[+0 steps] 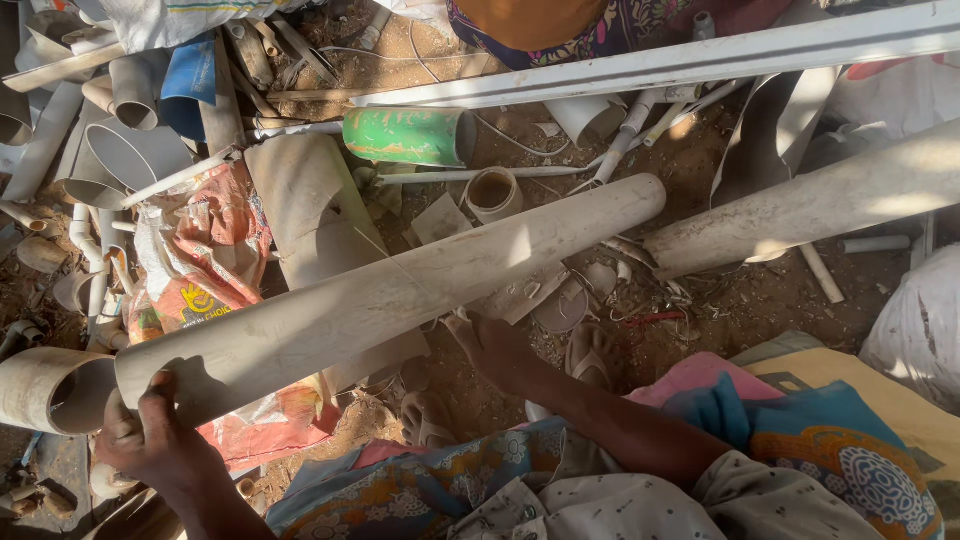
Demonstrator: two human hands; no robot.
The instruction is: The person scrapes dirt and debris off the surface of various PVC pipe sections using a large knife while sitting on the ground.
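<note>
The left hand [150, 440] curled its fingers around the long dirty pipe's [390, 290] end. The right hand [495, 340] pressed flat fingers under its middle. A green pipe piece [408, 135] lay at twelve o'clock, an orange bag [200, 260] at nine.

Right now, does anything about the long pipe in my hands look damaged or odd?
Yes. The long pipe is scuffed and dirt-stained, with a thin line ringing its middle, possibly a crack or joint. Left hand grips its near end; right hand supports underneath.
</note>
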